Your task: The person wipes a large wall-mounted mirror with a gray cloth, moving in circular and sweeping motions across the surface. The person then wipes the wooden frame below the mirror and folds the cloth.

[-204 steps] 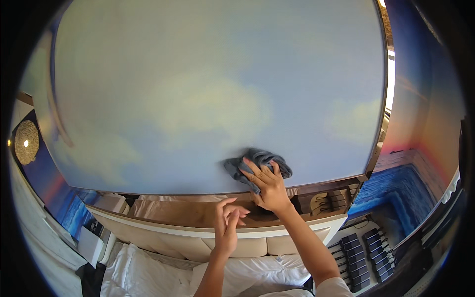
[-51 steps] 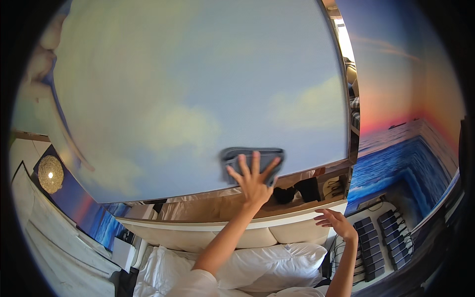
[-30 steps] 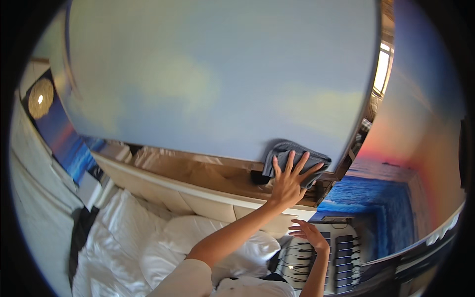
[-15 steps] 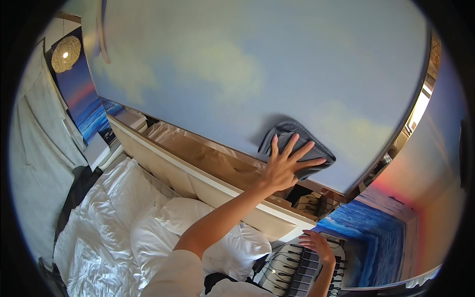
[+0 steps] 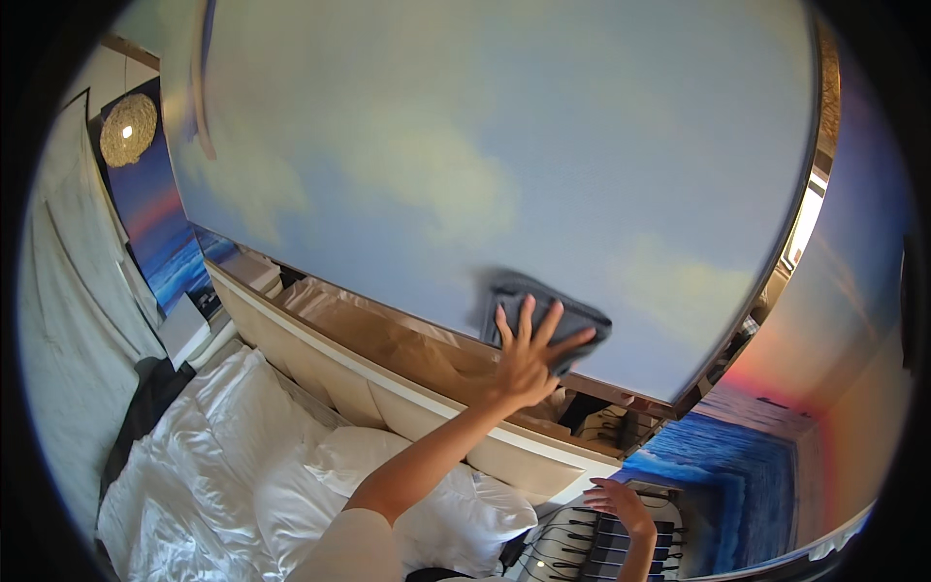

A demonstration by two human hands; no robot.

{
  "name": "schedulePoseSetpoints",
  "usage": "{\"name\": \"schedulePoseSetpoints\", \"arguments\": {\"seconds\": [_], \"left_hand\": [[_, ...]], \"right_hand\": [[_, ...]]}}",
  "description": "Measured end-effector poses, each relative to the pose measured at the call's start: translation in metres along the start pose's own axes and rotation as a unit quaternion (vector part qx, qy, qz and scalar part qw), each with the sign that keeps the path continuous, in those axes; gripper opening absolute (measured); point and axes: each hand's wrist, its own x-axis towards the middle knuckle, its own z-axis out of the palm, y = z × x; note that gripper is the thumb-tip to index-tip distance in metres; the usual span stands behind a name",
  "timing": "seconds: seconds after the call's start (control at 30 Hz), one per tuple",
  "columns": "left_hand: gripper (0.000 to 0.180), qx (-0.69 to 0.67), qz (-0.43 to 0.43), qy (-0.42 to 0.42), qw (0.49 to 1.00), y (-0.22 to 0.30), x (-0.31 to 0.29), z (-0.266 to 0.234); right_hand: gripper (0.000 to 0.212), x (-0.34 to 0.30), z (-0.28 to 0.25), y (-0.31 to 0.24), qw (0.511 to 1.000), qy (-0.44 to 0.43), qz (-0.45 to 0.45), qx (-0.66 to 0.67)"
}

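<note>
The grey cloth point(image 5: 574, 312) has slid left under the spread left hand point(image 5: 527, 373); the right hand point(image 5: 621, 504) hovers, fingers loose. Probably soft, light: press its middle.

Grey cloth point(image 5: 575, 318) flat against painted panel point(image 5: 582, 175)

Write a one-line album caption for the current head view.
Left hand spread over a grey cloth on a cloud-patterned panel behind a padded headboard, right hand empty.

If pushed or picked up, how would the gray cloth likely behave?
The gray cloth is probably floppy, being folded fabric. It likely slides easily, since the painted panel behind it looks smooth. It seems light: the left hand alone steadies it with spread fingers.
</note>
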Motion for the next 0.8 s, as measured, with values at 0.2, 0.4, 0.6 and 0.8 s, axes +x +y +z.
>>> {"name": "schedulePoseSetpoints", "arguments": {"seconds": [0.2, 0.4, 0.6, 0.8], "left_hand": [[0.043, -0.049, 0.018, 0.074, 0.996, -0.038, 0.09, -0.064], [0.049, -0.042, 0.052, -0.071, 0.995, -0.05, -0.002, -0.011], [0.045, -0.081, 0.133, -0.043, 0.987, -0.061, 0.059, -0.052], [0.044, 0.008, 0.107, 0.024, 0.994, -0.073, 0.081, -0.062]], "right_hand": [[0.045, 0.034, 0.022, -0.01, 0.999, 0.007, -0.018, -0.029], [0.045, 0.051, 0.065, -0.023, 0.996, -0.04, -0.076, -0.023], [0.049, 0.05, 0.062, -0.006, 0.993, 0.1, -0.057, -0.006], [0.044, 0.073, 0.103, -0.006, 0.991, 0.104, -0.082, 0.013]]}}
